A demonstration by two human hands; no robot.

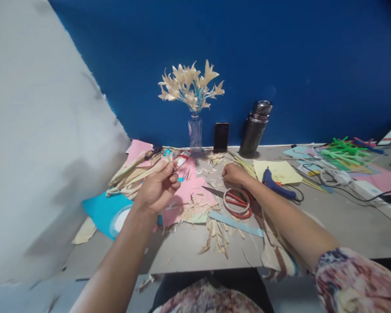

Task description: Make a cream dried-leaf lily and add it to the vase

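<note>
My left hand (pixel 161 184) is raised over the left part of the table, its thumb and fingers pinched together. At its fingertips shows a small pale piece of dried husk (pixel 169 159), partly covered by the fingers. Long dried husk strips (pixel 127 176) lie just behind and left of that hand. My right hand (pixel 233 174) is curled closed low over the table, and anything inside it is hidden. Nearer to me than this hand are scissors (pixel 215 191) with red handles, a pale ring (pixel 236 201) lying over them. Husk scraps (pixel 198 206) are scattered on pink paper (pixel 171 208) between my hands.
Pale husk flowers (pixel 192 84) stand in a clear bottle (pixel 195 134), near a phone (pixel 221 137) and a dark flask (pixel 256 130). A blue glue gun (pixel 276 184) lies right of yellow paper (pixel 272 170). Further right are green pipe cleaners (pixel 343 150), cords and a power strip (pixel 374 198).
</note>
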